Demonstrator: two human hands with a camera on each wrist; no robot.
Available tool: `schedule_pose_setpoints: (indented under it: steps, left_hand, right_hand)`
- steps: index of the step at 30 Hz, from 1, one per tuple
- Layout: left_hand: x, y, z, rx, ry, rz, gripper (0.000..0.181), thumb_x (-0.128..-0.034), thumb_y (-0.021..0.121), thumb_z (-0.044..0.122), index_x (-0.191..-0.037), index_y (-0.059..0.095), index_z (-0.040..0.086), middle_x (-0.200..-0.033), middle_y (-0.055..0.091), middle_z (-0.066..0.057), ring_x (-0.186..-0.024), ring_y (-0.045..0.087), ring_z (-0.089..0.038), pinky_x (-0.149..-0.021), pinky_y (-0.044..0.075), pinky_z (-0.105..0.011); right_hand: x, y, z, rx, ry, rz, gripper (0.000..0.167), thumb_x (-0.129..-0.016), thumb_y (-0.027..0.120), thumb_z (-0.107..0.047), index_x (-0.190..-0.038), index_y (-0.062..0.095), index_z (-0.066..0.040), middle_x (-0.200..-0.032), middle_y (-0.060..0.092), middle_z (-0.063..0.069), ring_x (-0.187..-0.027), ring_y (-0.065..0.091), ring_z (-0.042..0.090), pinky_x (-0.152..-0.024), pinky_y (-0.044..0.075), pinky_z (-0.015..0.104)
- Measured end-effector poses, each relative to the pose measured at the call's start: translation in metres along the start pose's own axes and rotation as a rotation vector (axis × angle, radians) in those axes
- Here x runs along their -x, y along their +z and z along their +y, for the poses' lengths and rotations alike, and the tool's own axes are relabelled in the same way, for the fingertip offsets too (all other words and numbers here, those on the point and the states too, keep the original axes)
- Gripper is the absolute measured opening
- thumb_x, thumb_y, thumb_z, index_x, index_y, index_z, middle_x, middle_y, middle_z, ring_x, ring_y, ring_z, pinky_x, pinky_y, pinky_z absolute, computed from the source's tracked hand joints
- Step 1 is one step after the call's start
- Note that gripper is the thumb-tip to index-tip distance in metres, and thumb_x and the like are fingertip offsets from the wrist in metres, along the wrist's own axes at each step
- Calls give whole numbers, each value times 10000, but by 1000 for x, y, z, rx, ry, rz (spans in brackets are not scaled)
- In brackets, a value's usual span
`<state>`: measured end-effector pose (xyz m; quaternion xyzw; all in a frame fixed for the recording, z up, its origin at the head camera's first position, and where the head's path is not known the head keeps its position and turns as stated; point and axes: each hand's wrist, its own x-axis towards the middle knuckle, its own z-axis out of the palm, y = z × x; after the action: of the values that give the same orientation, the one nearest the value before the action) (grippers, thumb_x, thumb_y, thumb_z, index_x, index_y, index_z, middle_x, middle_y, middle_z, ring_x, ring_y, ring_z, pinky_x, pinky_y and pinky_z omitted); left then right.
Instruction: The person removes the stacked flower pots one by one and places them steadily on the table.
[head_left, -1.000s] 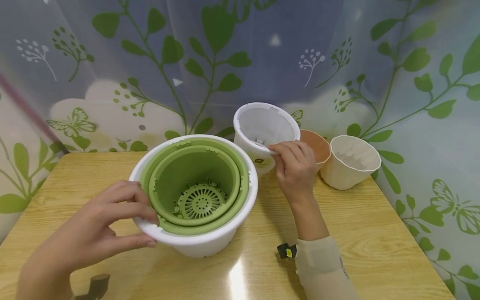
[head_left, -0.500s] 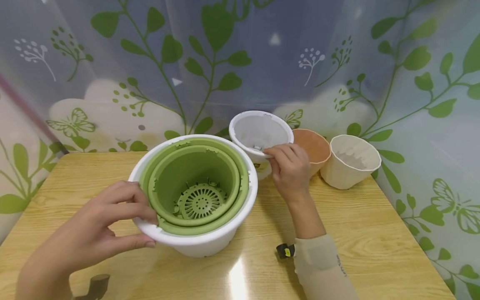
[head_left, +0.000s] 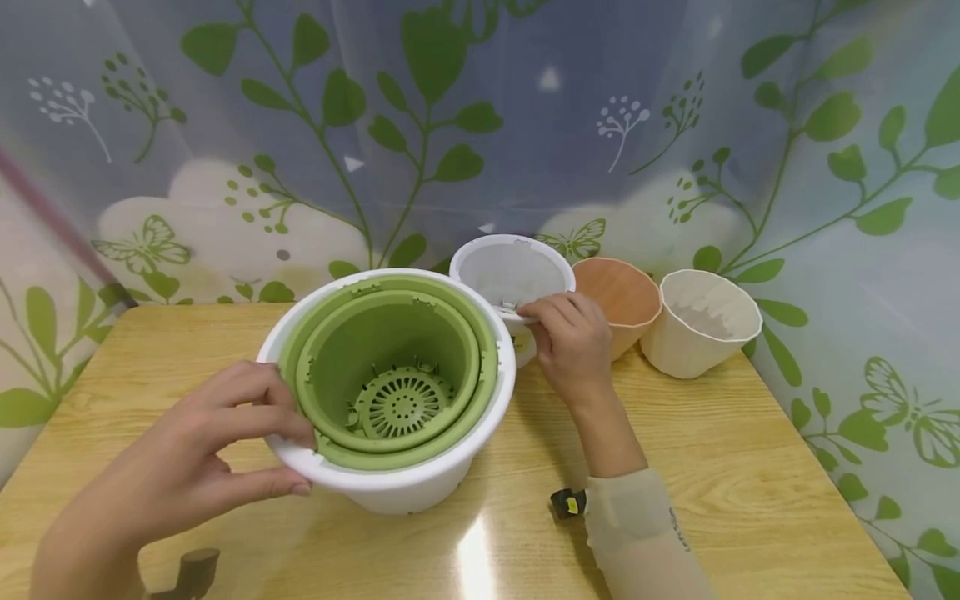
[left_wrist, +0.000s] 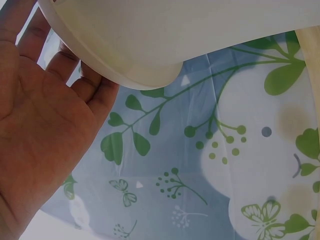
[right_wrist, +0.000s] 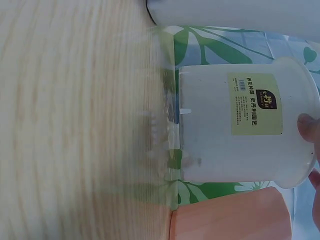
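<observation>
While the left hand (head_left: 187, 454) grips the near-left rim of the large white pot (head_left: 405, 496), thumb on the outside, the right hand (head_left: 576, 346) pinches the near rim of the small white pot (right_wrist: 205, 125). Large pot upright on the desk (head_left: 780, 500), left of centre; an outer green pot (head_left: 488, 375) sits in it, and an inner green pot (head_left: 360, 350) with slotted base nests inside that. Small white pot beyond and to the right of the large one, roughly upright, pale label (right_wrist: 256, 104) on its side; cannot tell whether its base touches the desk. Orange pot (head_left: 615, 292) just right of it, cream pot (head_left: 690, 354) next along. Leaf-patterned backdrop (head_left: 555, 125) behind.
</observation>
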<state>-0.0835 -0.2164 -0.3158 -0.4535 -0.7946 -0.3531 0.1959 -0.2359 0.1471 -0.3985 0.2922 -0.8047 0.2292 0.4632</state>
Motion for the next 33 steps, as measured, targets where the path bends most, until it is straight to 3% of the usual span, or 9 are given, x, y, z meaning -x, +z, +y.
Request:
schedule_pose_setpoints:
  steps: [22, 33]
  left_hand:
    - [0, 1, 0, 9, -6, -2, 318, -707, 891, 236, -973, 719, 219, -955, 586, 86, -940, 504, -70, -865, 386, -182]
    - [0, 0, 0, 5, -6, 3, 318, -704, 893, 239, -969, 717, 219, -954, 588, 87, -939, 503, -71, -866, 384, -182]
  right_hand:
    - [3, 3, 0, -33, -12, -32, 51, -850, 770, -89, -870, 742, -127, -886, 741, -1, -853, 651, 257, -812, 517, 423]
    - [3, 2, 2, -13, -13, -113, 143, -808, 745, -4, -866, 722, -134, -862, 722, -12, -880, 642, 227, -829, 512, 403]
